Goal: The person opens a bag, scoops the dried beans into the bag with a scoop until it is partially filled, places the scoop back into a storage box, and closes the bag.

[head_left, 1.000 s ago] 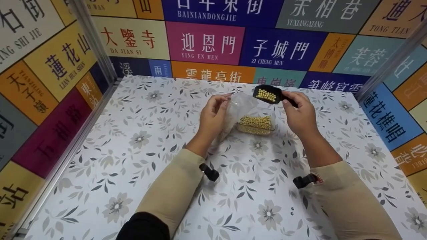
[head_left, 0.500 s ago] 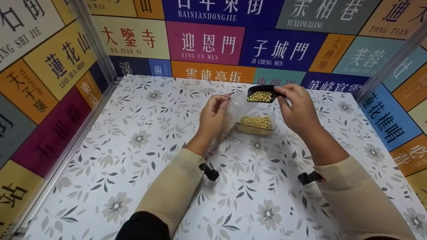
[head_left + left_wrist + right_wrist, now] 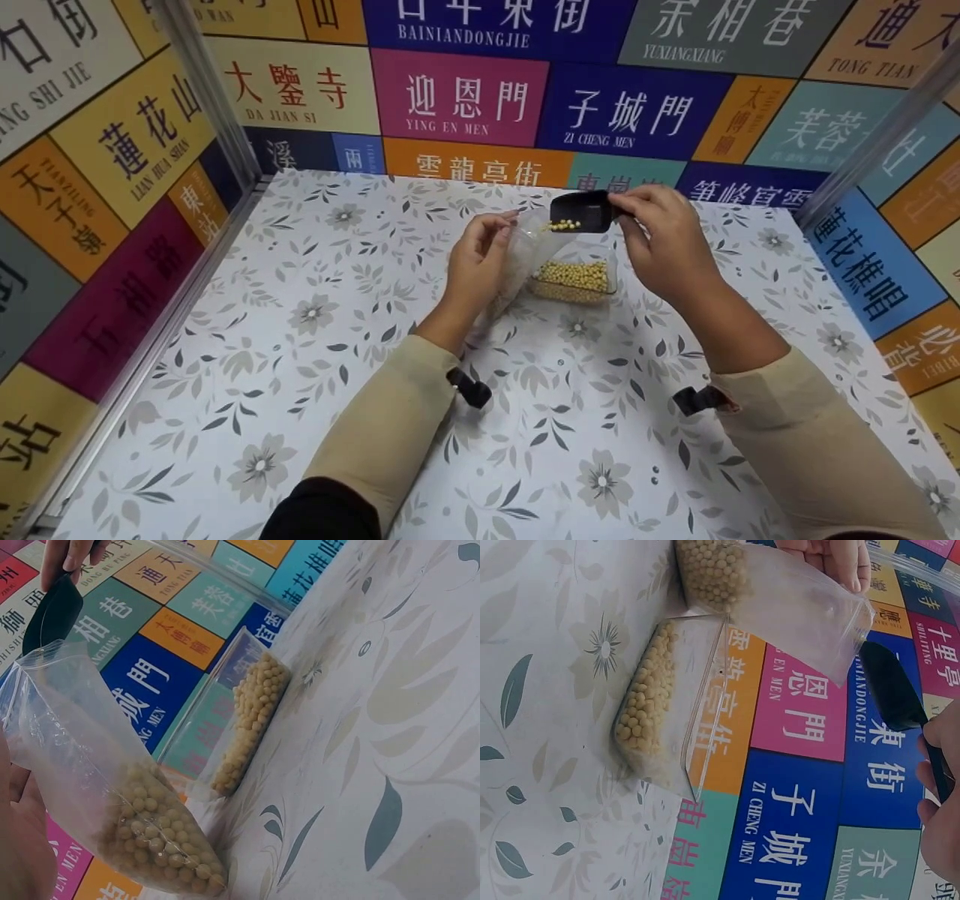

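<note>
We see the right hand (image 3: pixel 667 244) pinch a black scoop (image 3: pixel 594 210), yellow beans (image 3: pixel 565 225) at its lowered tip, at a hazy clear bag's (image 3: pixel 75 716) mouth (more beans (image 3: pixel 161 844) plump its bottom); the left hand (image 3: pixel 480 251) pinches that bag's edge beside a clear box (image 3: pixel 692 679).

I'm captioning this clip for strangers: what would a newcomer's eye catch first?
Probably the sign wall, its bright blocks of large characters standing behind the flowered table. Next, the black scoop in the right hand, at the mouth of the clear bag held by the left hand. Beside the bag, a clear box holds yellow beans.
</note>
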